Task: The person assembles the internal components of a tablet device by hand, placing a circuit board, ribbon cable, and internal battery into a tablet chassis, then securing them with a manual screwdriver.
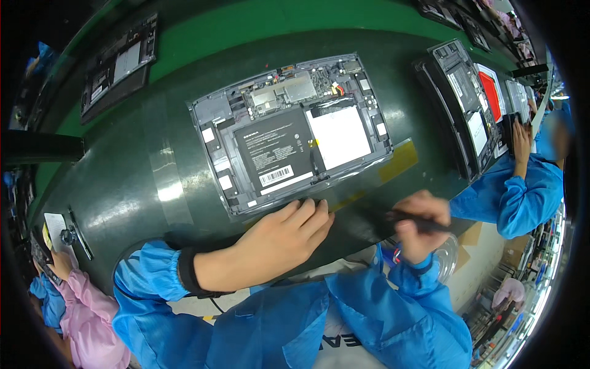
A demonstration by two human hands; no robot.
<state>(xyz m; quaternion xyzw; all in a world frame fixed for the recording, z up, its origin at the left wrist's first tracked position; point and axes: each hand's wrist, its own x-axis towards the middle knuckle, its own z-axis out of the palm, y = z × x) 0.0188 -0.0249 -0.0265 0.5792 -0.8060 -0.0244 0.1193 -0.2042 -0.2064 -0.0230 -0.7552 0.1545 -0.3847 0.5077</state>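
While the left hand (273, 246) shows fingers apart and the right hand (431, 206) fingers clamped on a dark tool (420, 221), the opened device (294, 132), likely stiff but fragile, warrants holding by its frame (211, 154).

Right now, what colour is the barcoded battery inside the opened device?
The battery is black with white print, clearest in the head view.

Electronics workshop: opened devices (279, 146) on workbench (123, 166)

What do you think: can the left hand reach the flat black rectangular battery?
Probably yes: the left hand lies beside the opened grey device, and nothing visible blocks the battery.
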